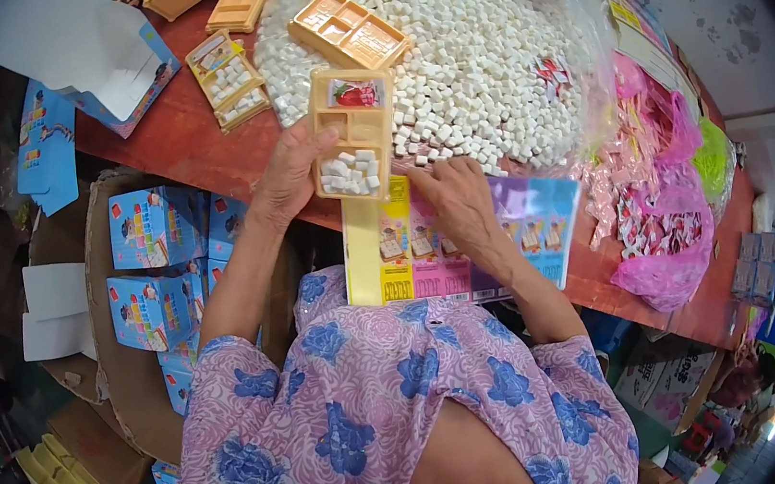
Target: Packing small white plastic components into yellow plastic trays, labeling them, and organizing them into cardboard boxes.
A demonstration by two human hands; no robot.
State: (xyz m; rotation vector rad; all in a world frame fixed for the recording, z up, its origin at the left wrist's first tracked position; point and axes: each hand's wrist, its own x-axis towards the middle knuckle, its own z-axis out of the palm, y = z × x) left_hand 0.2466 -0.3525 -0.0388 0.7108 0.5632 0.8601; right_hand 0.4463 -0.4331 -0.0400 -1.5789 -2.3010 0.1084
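Note:
My left hand (pixel 288 179) grips a tan plastic compartment tray (pixel 386 147) by its left side, thumb over the rim. A red-and-clear wrapped packet (pixel 356 94) lies in the tray's top compartment, and small white blocks (pixel 350 171) fill the bottom one. The middle compartments show no blocks. Beside the tray, my right hand (pixel 456 197) has its fingers bent and close together at the near edge of a large heap of white blocks (pixel 481 56). Its fingertips are partly hidden. Below it lies a stack of colourful printed cards (pixel 522 196).
Empty tan trays (pixel 349 29) rest on the heap's clear plastic sheet. A filled tray stack (pixel 228 80) sits left of it. Pink bags (pixel 664 251) of wrapped packets lie on the right of the red table (pixel 145 156). A carton (pixel 117 362) of blue boxes (pixel 152 310) stands at left.

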